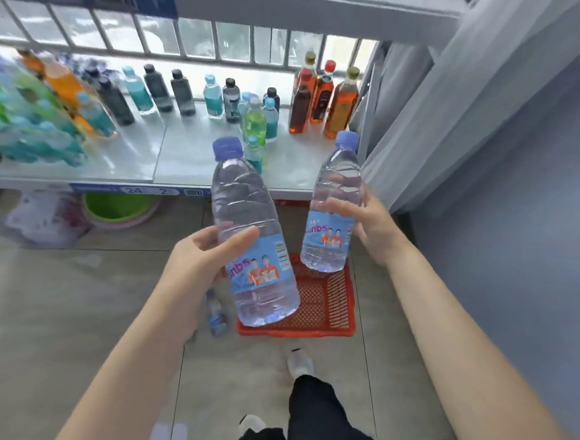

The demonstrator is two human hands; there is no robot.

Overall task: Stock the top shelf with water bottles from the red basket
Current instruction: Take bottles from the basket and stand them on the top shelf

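left hand grips water bottle mid-body; right hand likewise

There is only one camera, worn on my head, wide-angle, facing forward and steeply down. My left hand and right hand sit close under the lens, the shelf just ahead, and the floor far below.

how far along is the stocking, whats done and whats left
Done: the visible mesh of the red plastic basket shows no bottles, so it looks emptied. In hand: the left hand grips a clear blue-capped water bottle and the right hand grips a second water bottle, both in front of the white shelf of assorted drinks. Left: shelving these two. A small bottle sits on the floor beside the basket.
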